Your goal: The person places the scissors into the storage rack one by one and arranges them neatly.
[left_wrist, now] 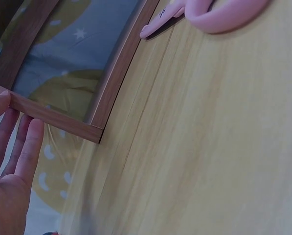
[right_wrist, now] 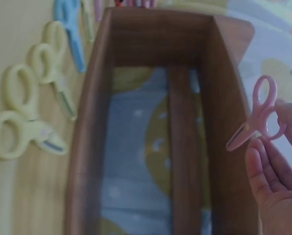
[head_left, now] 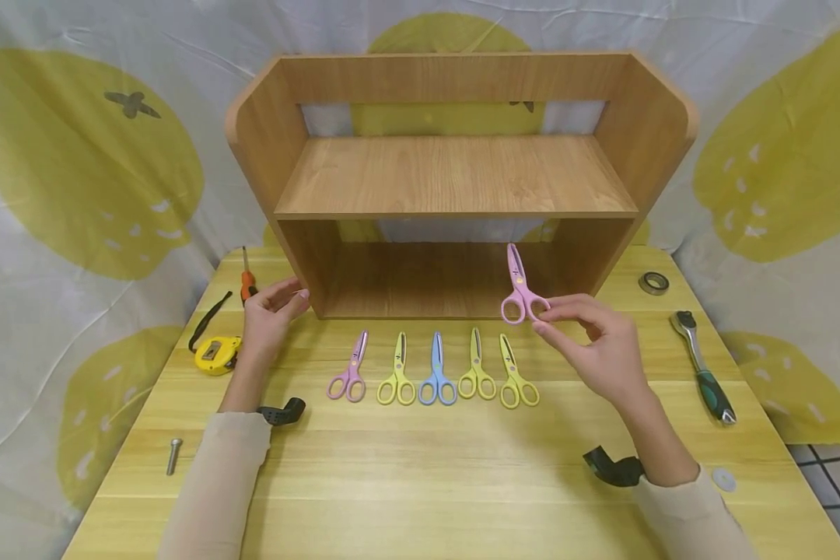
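My right hand (head_left: 595, 342) pinches a pair of pink scissors (head_left: 518, 284) by one handle loop, between thumb and fingers. The scissors are held up in front of the lower compartment of a wooden shelf (head_left: 462, 214), blades pointing up. My left hand (head_left: 269, 323) is at the shelf's left side panel, its extended fingertips right at the panel's edge in the left wrist view. In front of the shelf lies a row of scissors: pink scissors (head_left: 350, 369) at the left, blue scissors (head_left: 437, 373) in the middle, and yellow scissors (head_left: 397, 373) among the others.
On the left are an orange screwdriver (head_left: 246, 278), a yellow tape measure (head_left: 217, 355) and a bolt (head_left: 173, 456). A roll of black tape (head_left: 654, 283), a ratchet wrench (head_left: 701, 369) and a washer (head_left: 724, 479) lie on the right. A lemon-print curtain (head_left: 91, 155) hangs behind.
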The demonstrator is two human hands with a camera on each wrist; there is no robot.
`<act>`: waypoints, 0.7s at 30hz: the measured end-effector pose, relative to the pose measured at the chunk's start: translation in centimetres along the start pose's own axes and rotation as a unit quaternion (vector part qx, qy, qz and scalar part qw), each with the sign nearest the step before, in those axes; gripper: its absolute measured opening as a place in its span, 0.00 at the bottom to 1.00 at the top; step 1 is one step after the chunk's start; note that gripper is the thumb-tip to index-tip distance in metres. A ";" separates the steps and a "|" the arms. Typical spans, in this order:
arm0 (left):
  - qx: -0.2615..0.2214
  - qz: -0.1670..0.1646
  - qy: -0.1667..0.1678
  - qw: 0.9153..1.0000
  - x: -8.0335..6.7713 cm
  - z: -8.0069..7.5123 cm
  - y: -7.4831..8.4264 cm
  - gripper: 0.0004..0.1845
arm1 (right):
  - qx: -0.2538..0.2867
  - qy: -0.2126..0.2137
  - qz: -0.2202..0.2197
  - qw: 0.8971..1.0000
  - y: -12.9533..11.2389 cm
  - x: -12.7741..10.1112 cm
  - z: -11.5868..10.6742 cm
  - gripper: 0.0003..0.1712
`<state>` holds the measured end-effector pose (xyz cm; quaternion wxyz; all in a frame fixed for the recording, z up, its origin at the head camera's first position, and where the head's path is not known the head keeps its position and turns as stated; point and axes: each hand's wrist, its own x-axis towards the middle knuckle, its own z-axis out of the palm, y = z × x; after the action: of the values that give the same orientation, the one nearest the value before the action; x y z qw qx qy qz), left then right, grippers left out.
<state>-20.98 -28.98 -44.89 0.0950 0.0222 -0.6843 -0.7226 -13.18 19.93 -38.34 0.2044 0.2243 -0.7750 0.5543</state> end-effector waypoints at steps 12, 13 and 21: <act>0.021 -0.002 0.002 1.000 -0.3 0.2 0.0 0.21 | 0.122 -0.020 -0.061 0.990 -5.0 6.1 2.8 0.13; 0.024 -0.001 0.002 1.000 -0.3 0.2 0.1 0.21 | 0.130 -0.024 -0.065 0.989 -5.4 6.4 3.1 0.13; 0.019 0.006 0.005 1.000 -0.3 0.1 0.1 0.21 | 0.111 -0.031 -0.082 0.990 -6.9 10.4 5.9 0.08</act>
<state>-20.74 -28.80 -44.83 0.1021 0.0235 -0.6978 -0.7086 -18.10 11.11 -28.90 0.1988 0.3250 -0.6935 0.6114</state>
